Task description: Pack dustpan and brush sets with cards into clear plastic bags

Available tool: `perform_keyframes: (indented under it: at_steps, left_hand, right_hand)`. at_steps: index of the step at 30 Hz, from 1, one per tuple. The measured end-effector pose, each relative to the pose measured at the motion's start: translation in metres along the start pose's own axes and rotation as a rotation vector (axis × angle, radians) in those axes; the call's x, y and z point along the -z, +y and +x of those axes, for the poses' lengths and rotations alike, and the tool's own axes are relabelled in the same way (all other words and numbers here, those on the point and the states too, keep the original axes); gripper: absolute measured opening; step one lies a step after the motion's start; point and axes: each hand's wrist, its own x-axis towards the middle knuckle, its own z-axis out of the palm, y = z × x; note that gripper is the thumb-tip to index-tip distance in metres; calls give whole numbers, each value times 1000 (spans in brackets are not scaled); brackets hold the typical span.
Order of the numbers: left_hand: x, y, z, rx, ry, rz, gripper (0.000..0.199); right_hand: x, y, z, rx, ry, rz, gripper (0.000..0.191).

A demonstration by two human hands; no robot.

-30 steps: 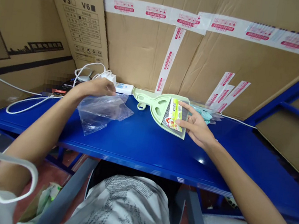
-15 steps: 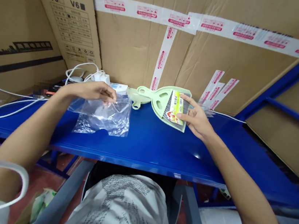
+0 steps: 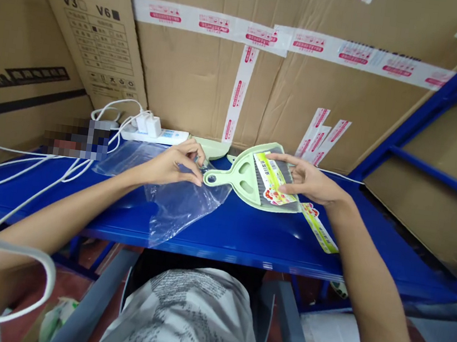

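Observation:
My right hand [image 3: 313, 182] grips the pale green dustpan [image 3: 249, 168] by its wide end, thumb over a yellow-green label [image 3: 273, 180]. Grey brush bristles [image 3: 293, 193] show behind the label, set into the pan. The handle points left. A clear plastic bag [image 3: 181, 209] is pinched in my left hand [image 3: 182, 165], its sheet hanging down across the table. Those fingertips are right beside the ring at the handle's end; whether they touch it I cannot tell. Below my right hand, a second yellow-green label [image 3: 320, 228] shows at the pan's corner.
Another pale green piece [image 3: 212, 149] lies behind my left hand. A white power strip [image 3: 155, 134] with white cables [image 3: 73, 164] is at the back left of the blue table [image 3: 120, 224]. Cardboard [image 3: 182, 75] walls the back and sides; a blue metal frame [image 3: 426, 107] stands right.
My left hand has moved right, to the dustpan's handle, drawing the bag along. The dustpan has tilted and shifted slightly lower. The second label now shows beside it.

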Motion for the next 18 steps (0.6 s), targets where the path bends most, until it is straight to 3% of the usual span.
perform_keyframes:
  at_steps: [7,14,18]
  left_hand:
    - [-21,14,-1,66,-181,-272,12]
    - [-42,37,-2,-10,-164,-292,9]
    - [-45,41,-3,-1,-177,-302,10]
  right_hand:
    - [6,2,0,-78,-82,-76,93]
    - [-25,15,12,-91,-292,56,83]
    - [-14,20,14,-129,-266,129,77]
